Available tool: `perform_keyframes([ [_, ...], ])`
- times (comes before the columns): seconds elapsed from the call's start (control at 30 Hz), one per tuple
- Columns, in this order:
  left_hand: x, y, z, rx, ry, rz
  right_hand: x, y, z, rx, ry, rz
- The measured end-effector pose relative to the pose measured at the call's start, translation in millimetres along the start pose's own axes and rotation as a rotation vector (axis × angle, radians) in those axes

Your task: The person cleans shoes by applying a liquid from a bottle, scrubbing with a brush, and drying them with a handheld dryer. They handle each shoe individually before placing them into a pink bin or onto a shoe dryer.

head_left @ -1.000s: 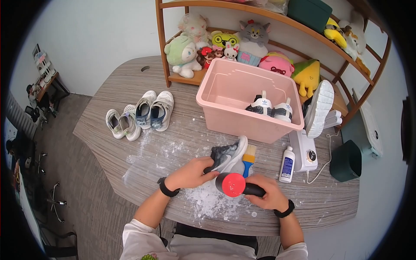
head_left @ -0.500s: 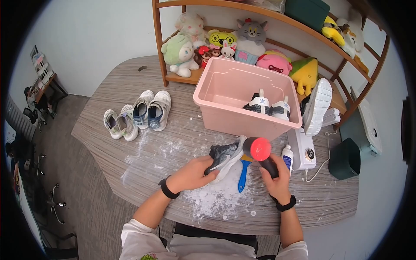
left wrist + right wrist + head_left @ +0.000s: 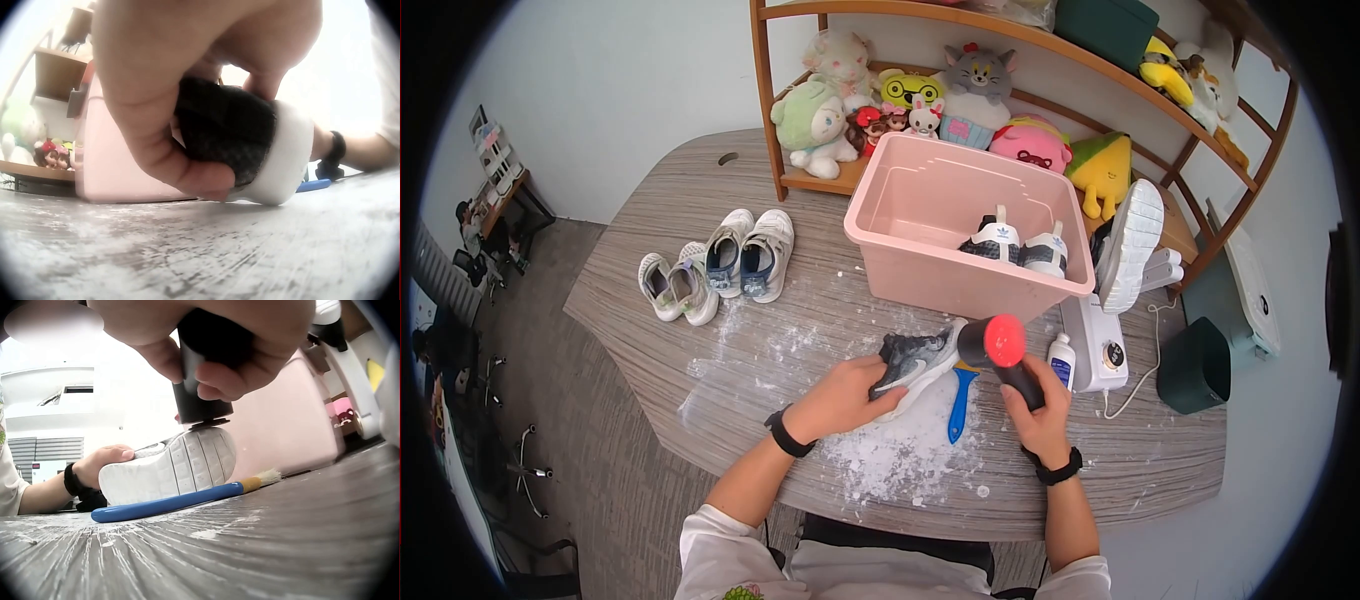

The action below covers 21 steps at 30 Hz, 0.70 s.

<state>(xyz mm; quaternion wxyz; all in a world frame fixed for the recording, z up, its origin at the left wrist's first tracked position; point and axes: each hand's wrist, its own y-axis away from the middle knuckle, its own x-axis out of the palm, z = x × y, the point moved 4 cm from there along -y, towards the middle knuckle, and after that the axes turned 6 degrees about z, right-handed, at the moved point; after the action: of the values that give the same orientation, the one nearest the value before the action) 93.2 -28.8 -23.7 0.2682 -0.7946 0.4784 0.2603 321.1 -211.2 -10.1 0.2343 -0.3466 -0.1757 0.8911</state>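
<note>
My left hand (image 3: 847,398) pinching the grey shoe (image 3: 915,370) in front of the pink bin (image 3: 960,283), my right hand (image 3: 1042,412) curled round the black tool (image 3: 1021,383), its head closer to the bin than a second ago, touching the shoe, blue brush (image 3: 960,408) bin-side too.

Bare left hand (image 3: 845,402): fingers and thumb curled; left forearm (image 3: 748,482) directed between 1 and 2 o'clock. Bare right hand (image 3: 1041,412): fingers curled, thumb apparently opposed though partly hidden; right forearm (image 3: 1071,525) near 12 o'clock.
</note>
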Motion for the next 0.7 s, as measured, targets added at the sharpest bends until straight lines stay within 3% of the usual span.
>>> perform_keyframes([
  [0.27,0.3,0.0,-4.3,0.118,-0.039,0.023,-3.0,0.6,-17.8,0.158,-0.002,-0.159],
  [0.33,0.9,0.1,-4.6,0.110,-0.035,0.026,-0.8,4.8,-29.4,0.354,-0.133,-0.132],
  [0.53,1.5,0.4,-3.9,0.086,-0.028,0.035,-0.1,6.0,-28.5,0.474,-0.385,-0.159],
  [0.7,3.3,0.7,-1.8,0.121,0.005,-0.010,0.7,6.5,-26.6,0.479,-0.424,-0.138],
])
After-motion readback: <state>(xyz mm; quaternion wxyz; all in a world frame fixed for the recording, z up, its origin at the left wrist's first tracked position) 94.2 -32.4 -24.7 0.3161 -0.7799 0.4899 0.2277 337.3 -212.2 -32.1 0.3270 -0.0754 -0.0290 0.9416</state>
